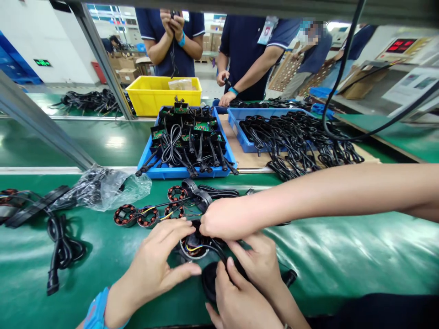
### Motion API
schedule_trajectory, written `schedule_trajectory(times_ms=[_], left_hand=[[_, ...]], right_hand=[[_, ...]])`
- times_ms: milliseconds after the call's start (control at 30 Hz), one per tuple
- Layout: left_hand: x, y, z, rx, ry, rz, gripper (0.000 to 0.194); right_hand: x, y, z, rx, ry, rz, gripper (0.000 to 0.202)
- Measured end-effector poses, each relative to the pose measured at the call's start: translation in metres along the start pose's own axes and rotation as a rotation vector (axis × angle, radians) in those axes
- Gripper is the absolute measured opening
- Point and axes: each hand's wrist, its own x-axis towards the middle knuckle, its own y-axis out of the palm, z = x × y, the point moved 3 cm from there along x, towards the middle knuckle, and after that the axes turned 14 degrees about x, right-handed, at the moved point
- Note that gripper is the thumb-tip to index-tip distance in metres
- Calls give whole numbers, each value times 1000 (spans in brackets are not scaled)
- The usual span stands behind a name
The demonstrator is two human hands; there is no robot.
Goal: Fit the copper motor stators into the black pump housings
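My left hand (151, 265), wearing a blue wristband, is open around the left side of a round motor housing (195, 252), thumb and fingers apart. Inside the housing are copper windings and yellow and blue wires. My right hand (240, 299) is closed on a black round part (208, 281) just below the housing; its fingertips are partly hidden. A black cable (218, 251) runs from the housing towards it. A co-worker's arm (291, 201) reaches in from the right, its fist over the housing. Another hand (262, 260), apparently the co-worker's, is beside my right hand.
Several copper-wound stators (125, 214) lie behind the housing, by a black curved part (197, 194). A plastic bag (103, 187) and a bundled cable (63, 246) lie left. Behind are blue trays (181, 172) of circuit boards and cables, a yellow bin (164, 98) and standing people.
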Motion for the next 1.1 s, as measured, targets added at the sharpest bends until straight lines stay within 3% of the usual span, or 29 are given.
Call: schedule_trajectory(times_ms=[100, 233, 300, 433, 533, 633, 700, 800, 867, 967, 1100], left_hand=[[-2, -1, -3, 63, 37, 27, 73], [-5, 0, -12, 110, 38, 107, 77], [-6, 1, -16, 125, 34, 106, 71], [-5, 2, -22, 108, 18, 63, 38], [-3, 3, -24, 103, -5, 50, 32], [-3, 4, -26, 113, -19, 56, 37], [-3, 4, -26, 107, -27, 71, 36], [-3, 3, -25, 75, -45, 116, 29], [0, 1, -21, 58, -59, 161, 26], [8, -3, -11, 64, -57, 241, 28], [17, -8, 0, 5, -58, 321, 28]], right_hand=[[-21, 18, 23, -374, -243, 214, 28], [-37, 35, 44, -573, -478, 389, 16], [-32, 37, 45, -646, -607, 437, 20], [-17, 31, 46, -623, -744, 463, 52], [-15, 26, 52, -593, -709, 507, 60], [2, 16, 44, -356, -523, 486, 55], [30, 8, 23, -112, -427, 535, 46], [77, 0, -14, 138, -480, 740, 27], [99, -1, -35, 258, -427, 820, 26], [107, 1, -49, 313, -332, 846, 31], [100, 6, -50, 455, -236, 856, 30]])
